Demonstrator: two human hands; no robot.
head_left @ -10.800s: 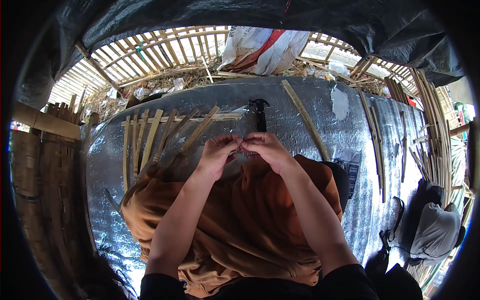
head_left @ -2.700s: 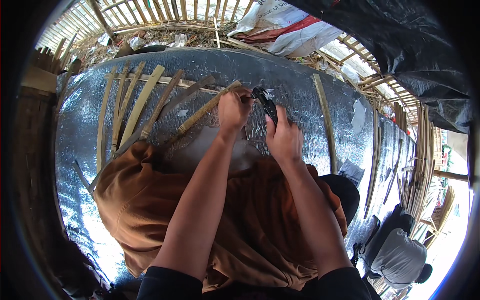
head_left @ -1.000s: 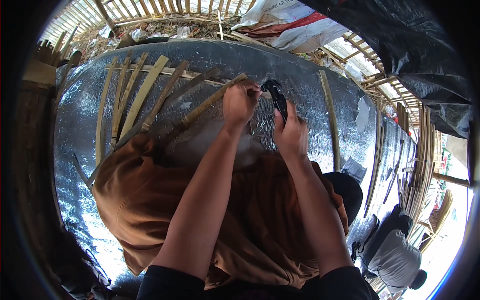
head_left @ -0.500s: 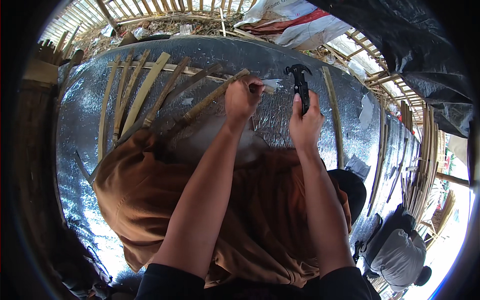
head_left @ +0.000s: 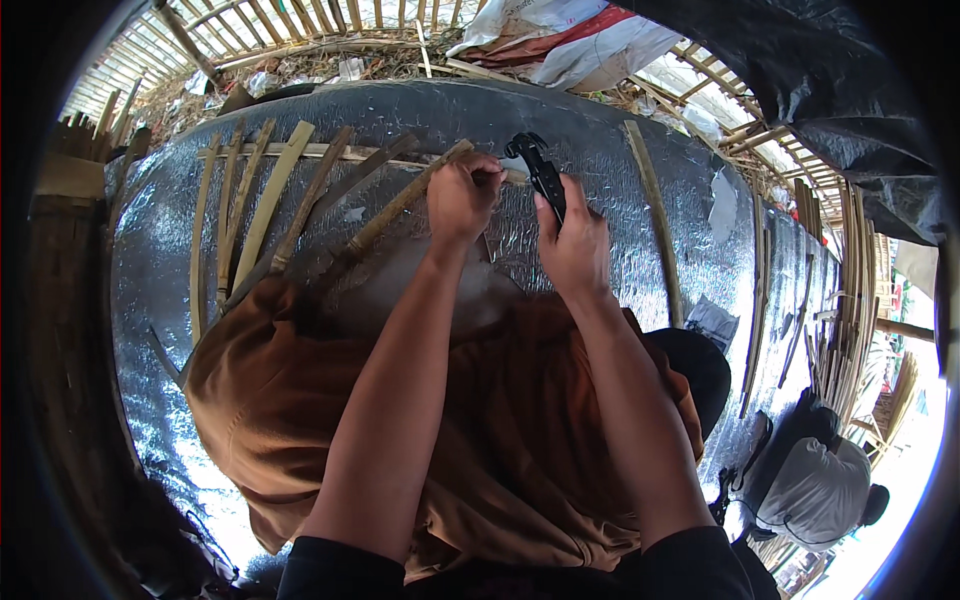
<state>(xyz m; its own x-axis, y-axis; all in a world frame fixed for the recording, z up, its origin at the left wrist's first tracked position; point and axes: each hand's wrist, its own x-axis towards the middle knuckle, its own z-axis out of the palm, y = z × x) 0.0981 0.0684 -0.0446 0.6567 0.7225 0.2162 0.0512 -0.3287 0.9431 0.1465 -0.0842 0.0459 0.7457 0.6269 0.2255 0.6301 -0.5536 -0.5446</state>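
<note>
My right hand (head_left: 575, 240) grips the black handle of a hammer (head_left: 540, 170), whose head points up and left toward my left hand. My left hand (head_left: 462, 198) is closed over the crossing of a slanted bamboo strip (head_left: 395, 208) and a horizontal bamboo strip (head_left: 330, 152); something small may be pinched in its fingers, too small to tell. Both hands work on a silver foil-covered curved surface (head_left: 590, 140). Several bamboo strips (head_left: 265, 205) fan out over it to the left. Brown cloth (head_left: 300, 400) covers my lap.
A single bamboo strip (head_left: 655, 225) lies to the right of my hands. More bamboo slats (head_left: 850, 290) are stacked at the right. A person in grey (head_left: 815, 480) crouches at the lower right. A bamboo fence (head_left: 300, 20) and a white and red sack (head_left: 560, 40) stand beyond the foil surface.
My right hand raised the hammer up and to the right half a second ago; now the hammer has come back down and left, close to my left hand, which stayed on the strips.
</note>
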